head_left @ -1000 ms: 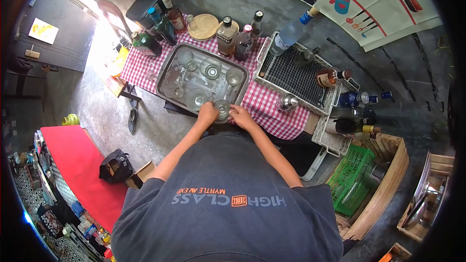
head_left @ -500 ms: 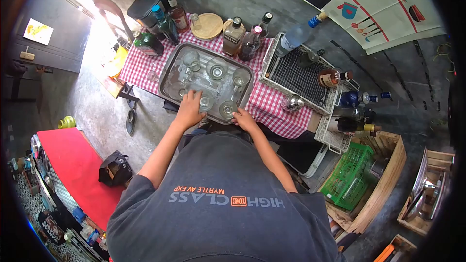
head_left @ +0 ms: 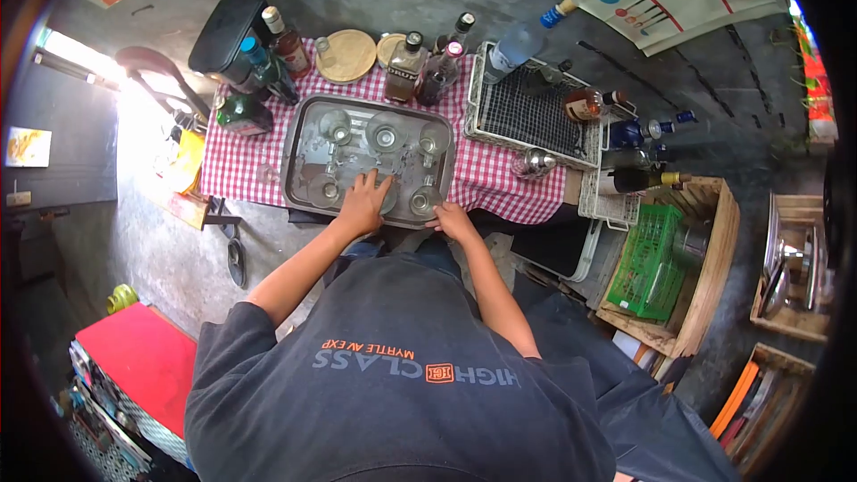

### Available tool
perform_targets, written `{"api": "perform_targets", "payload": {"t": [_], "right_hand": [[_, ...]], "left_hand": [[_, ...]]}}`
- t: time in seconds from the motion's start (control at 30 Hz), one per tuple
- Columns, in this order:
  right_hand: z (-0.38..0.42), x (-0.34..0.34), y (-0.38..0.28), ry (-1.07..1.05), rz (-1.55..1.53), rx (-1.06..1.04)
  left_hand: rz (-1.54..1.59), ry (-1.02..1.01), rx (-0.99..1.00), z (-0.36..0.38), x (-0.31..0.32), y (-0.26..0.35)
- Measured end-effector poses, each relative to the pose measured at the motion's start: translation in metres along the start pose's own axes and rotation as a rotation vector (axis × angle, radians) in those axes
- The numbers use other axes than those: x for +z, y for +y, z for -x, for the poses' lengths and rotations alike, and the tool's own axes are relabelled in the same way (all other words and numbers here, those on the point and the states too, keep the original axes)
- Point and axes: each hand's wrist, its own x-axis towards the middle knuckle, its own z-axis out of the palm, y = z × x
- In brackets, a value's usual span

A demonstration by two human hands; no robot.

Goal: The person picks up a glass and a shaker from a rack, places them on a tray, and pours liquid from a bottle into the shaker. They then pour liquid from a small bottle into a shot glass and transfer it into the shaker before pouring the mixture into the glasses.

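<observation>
A dark metal tray (head_left: 295, 150) lies on the checked cloth and holds several clear glass mugs with handles. My left hand (head_left: 364, 205) reaches over the tray's front middle. Its fingers are spread over one mug (head_left: 389, 202), which the hand partly hides. To the left of that hand stands another glass mug (head_left: 325, 189). My right hand (head_left: 453, 221) is at the front right corner, fingers bent over the tray's rim, close beside a mug (head_left: 423, 202). Along the back of the tray are a mug (head_left: 335, 126), a wider glass (head_left: 386, 136) and a mug (head_left: 434, 138).
Several bottles stand behind the tray, including a dark liquor bottle (head_left: 406, 67) and a green bottle (head_left: 243, 113). A round wooden board (head_left: 348, 55) is at the back. To the right sit a white crate (head_left: 476, 116), a metal shaker (head_left: 537, 162) and a green basket (head_left: 644, 268).
My left hand has shifted right from the front-left mug to the front-middle one, and the left mug now shows. My right hand stays at the corner. The view has turned slightly.
</observation>
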Motion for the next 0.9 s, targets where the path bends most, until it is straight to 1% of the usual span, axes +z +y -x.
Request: {"api": "perform_targets", "payload": {"t": [0.1,0.2,0.3,0.5,0.6,0.7,0.8,0.83,0.9], "right_hand": [[-0.002,-0.001,0.000,0.005,0.024,-0.010],[-0.004,-0.002,-0.003,-0.029,0.014,0.027],[0.004,-0.004,-0.012,-0.054,-0.071,0.029],[-0.005,-0.017,-0.015,-0.231,0.032,0.075],[-0.005,-0.021,-0.020,-0.268,0.137,0.065],[0.007,-0.026,-0.026,-0.287,0.110,0.075],[0.017,-0.024,-0.027,-0.235,0.013,0.059],[0.015,-0.025,-0.028,-0.289,-0.033,0.069],[0.011,-0.028,-0.028,-0.360,-0.036,0.038]], "left_hand": [[0.044,0.041,0.055,-0.002,0.002,-0.007],[0.053,0.032,0.058,-0.002,0.000,-0.008],[0.046,0.049,0.048,-0.002,0.004,-0.007],[0.020,0.087,0.034,0.001,0.014,-0.006],[-0.002,0.162,-0.035,0.003,0.021,-0.001],[0.028,0.231,-0.157,0.019,0.010,0.009],[0.067,0.488,-0.262,0.038,0.009,-0.001],[0.011,0.523,-0.342,0.042,0.010,-0.009],[-0.005,0.519,-0.483,0.051,0.009,-0.021]]}}
